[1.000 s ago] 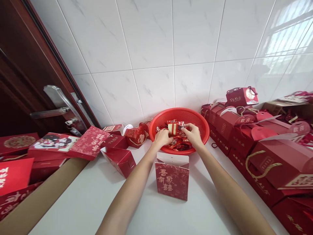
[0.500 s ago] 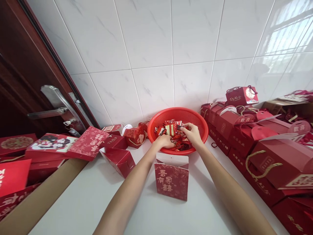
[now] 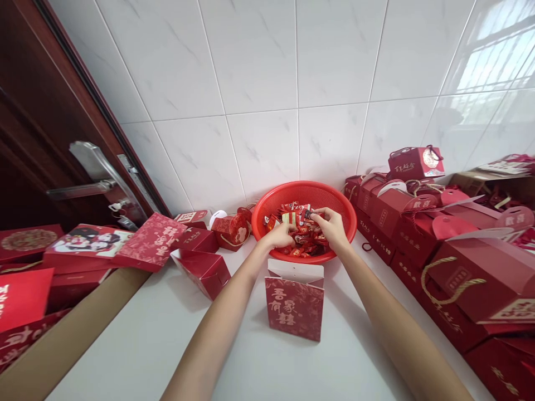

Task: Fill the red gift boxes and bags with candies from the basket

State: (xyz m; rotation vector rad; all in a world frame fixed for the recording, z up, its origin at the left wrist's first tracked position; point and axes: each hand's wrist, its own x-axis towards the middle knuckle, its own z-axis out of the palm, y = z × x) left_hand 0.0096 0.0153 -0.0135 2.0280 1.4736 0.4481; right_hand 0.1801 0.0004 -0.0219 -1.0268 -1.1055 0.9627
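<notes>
A round red plastic basket (image 3: 346,207) stands against the tiled wall with wrapped sweets (image 3: 307,245) in it. My left hand (image 3: 282,236) reaches over its near left side, fingers bent down at a wrapper with a pale yellow-green band (image 3: 289,219); whether it grips that is unclear. On the right, my right hand (image 3: 330,224) pinches a small dark-wrapped sweet (image 3: 308,214) between thumb and fingers above the pile. In front of the basket an upright red box (image 3: 295,309) with gold characters stands open at the top, between my forearms.
Stacked red gift boxes with rope handles (image 3: 476,273) line the right side. More red boxes lie at the left, one open on its side (image 3: 204,273), beside a brown cardboard edge (image 3: 83,328). A door handle (image 3: 83,190) is at the far left.
The fingers of my left hand have shifted slightly up and right among the sweets. My right hand stays near the same spot with a dark sweet. Some sweets in the pile lie differently.
</notes>
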